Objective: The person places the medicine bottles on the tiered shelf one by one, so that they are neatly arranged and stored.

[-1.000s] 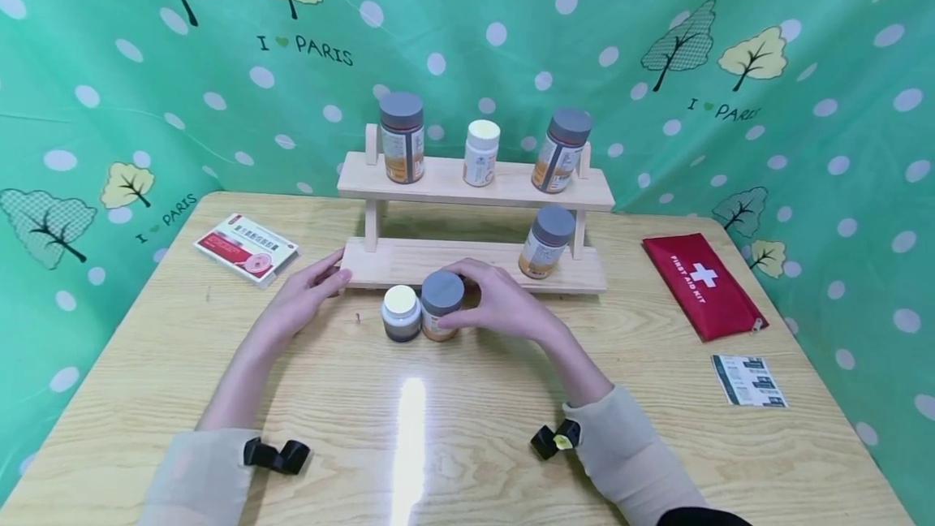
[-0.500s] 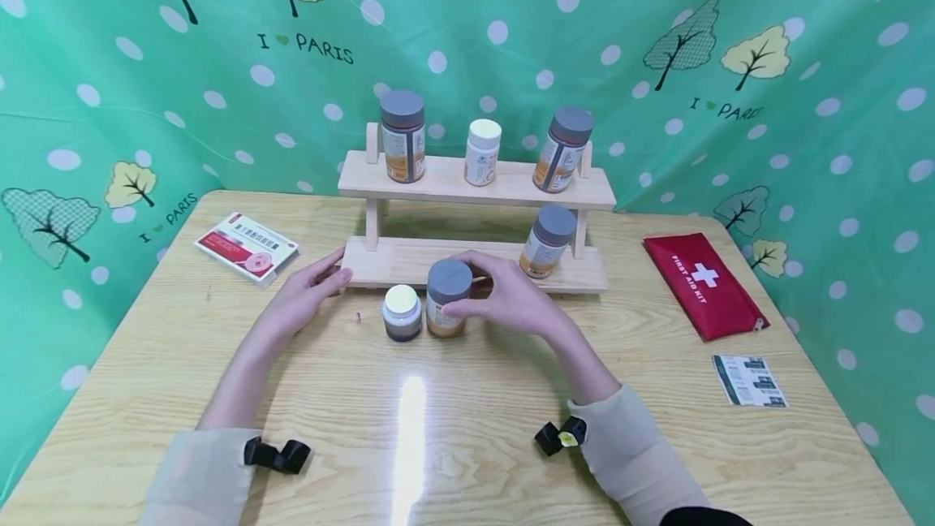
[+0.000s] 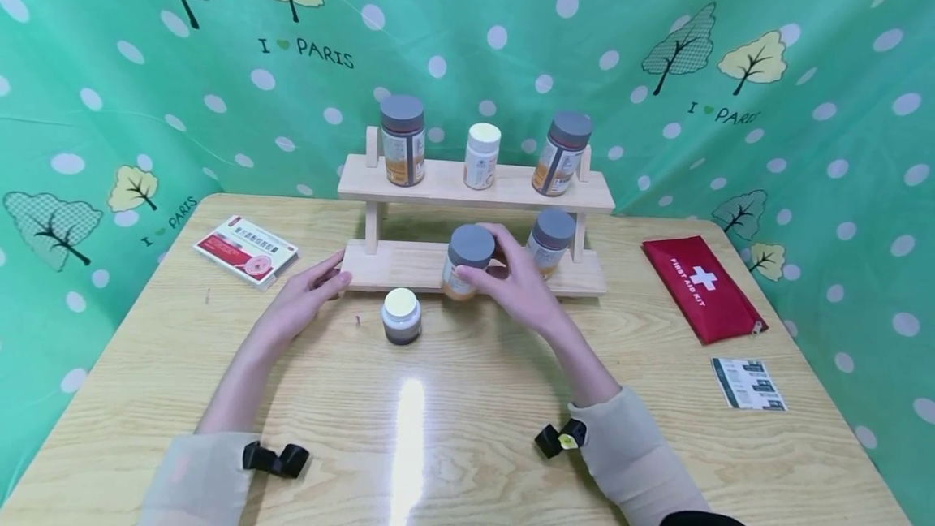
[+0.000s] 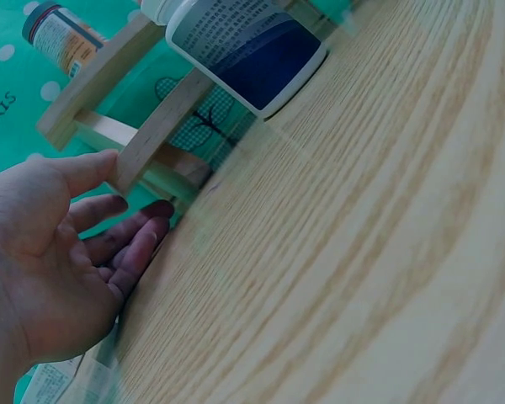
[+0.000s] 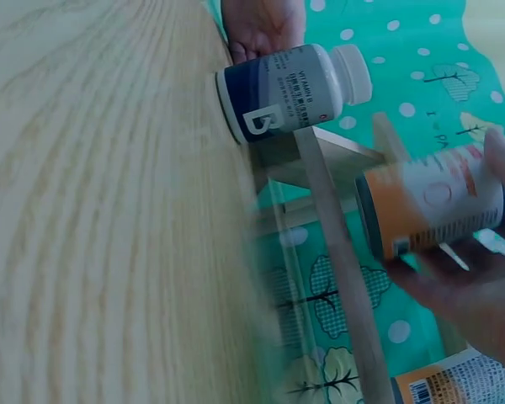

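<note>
My right hand (image 3: 524,286) grips a supplement bottle (image 3: 470,248) with a grey lid and an orange-and-white label. The bottle stands tilted over the front edge of the lower shelf; the right wrist view shows its base clear of the table. At the left end of the wooden two-tier shelf (image 3: 398,265), my left hand (image 3: 301,299) touches the board with its thumb, the other fingers loosely bent beside it. A small white-capped vitamin bottle (image 3: 401,316), dark blue at the bottom, stands on the table before the shelf. Another grey-lidded bottle (image 3: 551,240) is on the lower shelf's right, partly behind my right hand.
The upper shelf bears two grey-lidded bottles, one at left (image 3: 402,140) and one at right (image 3: 562,153), with a white bottle (image 3: 482,156) between. A medicine box (image 3: 247,250) lies left; a red first aid pouch (image 3: 703,286) and a printed packet (image 3: 749,383) lie right.
My right hand has lifted the grey-lidded bottle from beside the vitamin bottle, moving it right and back to the lower shelf's edge. My left hand has stayed at the shelf's end.
</note>
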Action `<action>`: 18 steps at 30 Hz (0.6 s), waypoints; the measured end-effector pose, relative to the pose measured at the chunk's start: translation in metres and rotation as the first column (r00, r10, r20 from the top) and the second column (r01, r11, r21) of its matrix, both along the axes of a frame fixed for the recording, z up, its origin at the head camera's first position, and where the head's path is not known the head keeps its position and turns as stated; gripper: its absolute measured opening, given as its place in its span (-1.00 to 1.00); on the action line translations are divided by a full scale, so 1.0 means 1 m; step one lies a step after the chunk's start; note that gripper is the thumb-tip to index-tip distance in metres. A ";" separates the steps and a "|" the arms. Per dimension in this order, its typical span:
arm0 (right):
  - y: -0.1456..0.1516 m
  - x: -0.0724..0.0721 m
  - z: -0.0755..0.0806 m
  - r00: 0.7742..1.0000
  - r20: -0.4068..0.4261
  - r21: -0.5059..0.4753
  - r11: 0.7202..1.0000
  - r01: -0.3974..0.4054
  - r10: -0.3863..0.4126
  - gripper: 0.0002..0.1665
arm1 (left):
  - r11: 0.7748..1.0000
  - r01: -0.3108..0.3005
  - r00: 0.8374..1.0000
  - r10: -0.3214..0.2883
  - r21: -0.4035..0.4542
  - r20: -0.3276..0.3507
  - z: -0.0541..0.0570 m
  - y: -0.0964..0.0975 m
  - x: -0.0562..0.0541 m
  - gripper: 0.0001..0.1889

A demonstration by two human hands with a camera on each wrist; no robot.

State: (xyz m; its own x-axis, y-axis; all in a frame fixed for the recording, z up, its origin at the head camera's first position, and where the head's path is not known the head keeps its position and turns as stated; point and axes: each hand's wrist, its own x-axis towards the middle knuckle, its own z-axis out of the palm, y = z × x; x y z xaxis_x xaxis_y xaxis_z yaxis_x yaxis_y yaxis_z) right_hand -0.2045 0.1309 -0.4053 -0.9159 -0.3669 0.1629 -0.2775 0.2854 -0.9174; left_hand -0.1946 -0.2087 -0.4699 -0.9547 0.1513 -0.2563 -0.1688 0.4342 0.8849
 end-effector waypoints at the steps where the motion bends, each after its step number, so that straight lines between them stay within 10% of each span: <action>1: 0.000 -0.001 -0.001 1.000 -0.002 -0.007 1.000 0.018 -0.018 -0.39 | 1.000 -0.001 1.000 0.001 -0.001 0.000 0.000 0.000 0.000 -0.14; 18: -0.002 -0.011 -0.011 0.987 -0.005 -0.044 0.986 0.162 -0.162 -0.31 | 1.000 0.003 1.000 -0.003 0.001 -0.001 -0.001 0.000 0.000 -0.16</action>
State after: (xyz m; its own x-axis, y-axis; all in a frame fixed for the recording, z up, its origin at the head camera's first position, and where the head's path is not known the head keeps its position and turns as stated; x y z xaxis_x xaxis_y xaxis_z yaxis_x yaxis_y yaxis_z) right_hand -0.2158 0.1294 -0.4160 -0.9611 -0.2061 0.1836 -0.2388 0.2871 -0.9277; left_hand -0.1951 -0.2083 -0.4707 -0.9546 0.1544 -0.2548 -0.1661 0.4341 0.8854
